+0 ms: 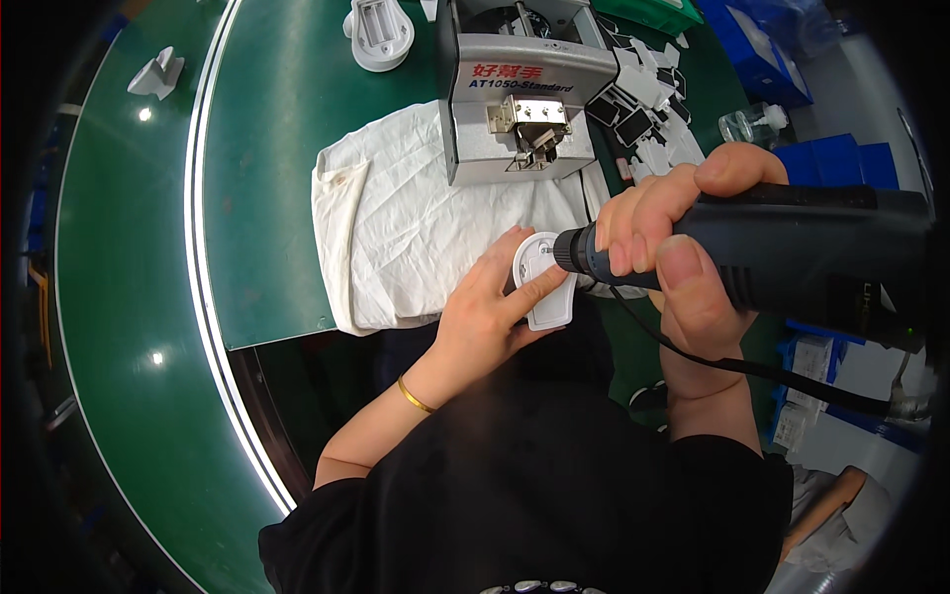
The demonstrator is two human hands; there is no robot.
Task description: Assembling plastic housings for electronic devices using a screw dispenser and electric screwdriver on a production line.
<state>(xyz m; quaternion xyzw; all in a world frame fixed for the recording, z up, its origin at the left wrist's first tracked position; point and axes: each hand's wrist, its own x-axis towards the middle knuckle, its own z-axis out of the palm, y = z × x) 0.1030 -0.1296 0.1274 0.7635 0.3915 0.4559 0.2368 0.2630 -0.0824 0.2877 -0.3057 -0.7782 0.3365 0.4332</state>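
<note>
My left hand (485, 315) is closed around a small white plastic housing (550, 315), holding it at the near edge of a white cloth. The housing has a rounded far end and a narrower near end. In my right hand (683, 233) is a black corded electric screwdriver (807, 247), lying almost level and pointing left. Its nose meets the rounded end of the housing; the bit's very tip is too small to make out. A cord hangs below the screwdriver's body.
A grey screw feeder (522, 134) stands beyond the white cloth (416, 233) on the green table. White and black flat pieces (643, 99) lie heaped to its right, near a clear bottle (752, 124) and blue bins (836, 163). Another white housing (381, 40) lies at the far left.
</note>
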